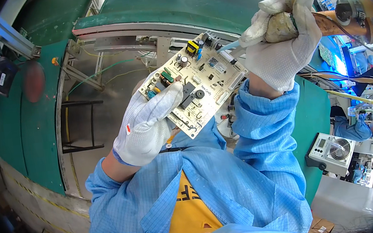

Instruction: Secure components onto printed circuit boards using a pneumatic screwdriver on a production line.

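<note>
My left hand point(148, 123), in a white knit glove, grips a cream-coloured circuit board point(212, 79) by its left edge, thumb across the top. The board is tilted and carries capacitors, a yellow-and-black transformer point(192, 47), a black relay and several white connectors. Over the board's far right corner, my right hand point(286, 43), also gloved, is closed around a tool with a lumpy tan body point(280, 27). A thin pale blue tip point(231, 45) reaches from that hand to the board's edge; whether it touches the parts there I cannot tell.
Green-topped benches point(173, 3) run along the back and left. A black handheld scanner point(3, 73) is at the far left. At right are a brown pipe point(346, 24) with hanging cables and a white fan unit point(333, 152) on a green surface. Another person point(353, 127) sits farther right.
</note>
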The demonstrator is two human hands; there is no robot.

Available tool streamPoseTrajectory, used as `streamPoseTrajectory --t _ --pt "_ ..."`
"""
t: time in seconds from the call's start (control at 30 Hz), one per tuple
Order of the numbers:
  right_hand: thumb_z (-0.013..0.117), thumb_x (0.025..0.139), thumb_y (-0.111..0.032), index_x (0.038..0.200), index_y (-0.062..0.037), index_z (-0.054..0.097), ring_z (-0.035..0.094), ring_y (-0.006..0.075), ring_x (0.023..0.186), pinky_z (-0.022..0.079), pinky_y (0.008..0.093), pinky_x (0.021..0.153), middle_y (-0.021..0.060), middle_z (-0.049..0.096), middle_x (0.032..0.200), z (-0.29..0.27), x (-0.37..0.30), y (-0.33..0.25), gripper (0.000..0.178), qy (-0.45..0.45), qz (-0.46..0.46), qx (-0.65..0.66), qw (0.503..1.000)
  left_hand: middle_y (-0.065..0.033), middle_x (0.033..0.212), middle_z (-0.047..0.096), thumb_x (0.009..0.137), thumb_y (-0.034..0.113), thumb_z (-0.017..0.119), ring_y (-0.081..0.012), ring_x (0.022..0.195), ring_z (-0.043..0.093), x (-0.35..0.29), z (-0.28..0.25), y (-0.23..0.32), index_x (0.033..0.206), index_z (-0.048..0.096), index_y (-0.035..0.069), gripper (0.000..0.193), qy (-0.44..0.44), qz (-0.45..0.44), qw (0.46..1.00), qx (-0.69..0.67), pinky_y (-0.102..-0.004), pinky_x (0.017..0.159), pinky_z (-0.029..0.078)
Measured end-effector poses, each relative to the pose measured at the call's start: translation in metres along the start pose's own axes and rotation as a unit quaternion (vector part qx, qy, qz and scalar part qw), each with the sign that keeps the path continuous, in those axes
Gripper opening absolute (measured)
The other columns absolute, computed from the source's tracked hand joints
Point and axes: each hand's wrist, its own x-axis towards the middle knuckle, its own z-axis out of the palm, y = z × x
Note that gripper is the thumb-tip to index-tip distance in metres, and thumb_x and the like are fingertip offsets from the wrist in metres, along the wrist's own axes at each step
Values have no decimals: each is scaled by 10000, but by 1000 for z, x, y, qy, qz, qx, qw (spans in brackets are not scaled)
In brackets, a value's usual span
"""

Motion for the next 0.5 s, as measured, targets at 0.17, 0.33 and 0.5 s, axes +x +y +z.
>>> streamPoseTrajectory --t 0.17,0.33,0.5 --pt "518 929 -360 944 39 649 584 193 501 499 261 403 155 644 716 0 20 7 421 3 -64 -82 995 -71 1116 615 908 57 608 -156 1033 619 12 2 5 1245 514 32 350 38 -87 990 -109 -295 918 519" --pt "537 920 -424 924 76 653 587 194 507 513 271 369 172 644 727 0 26 -3 513 -143 -18 -1 990 -89 1099 619 914 59 594 -182 1021 628 16 10 9 1206 542 8 300 10 -24 999 -27 -313 891 538" --pt "535 923 -377 959 27 662 589 186 515 518 273 372 158 652 739 3 5 -13 424 3 -2 -31 1000 -111 1104 621 916 75 588 -215 1035 635 24 5 21 1182 549 -14 284 -58 -99 981 -155 -349 876 556"
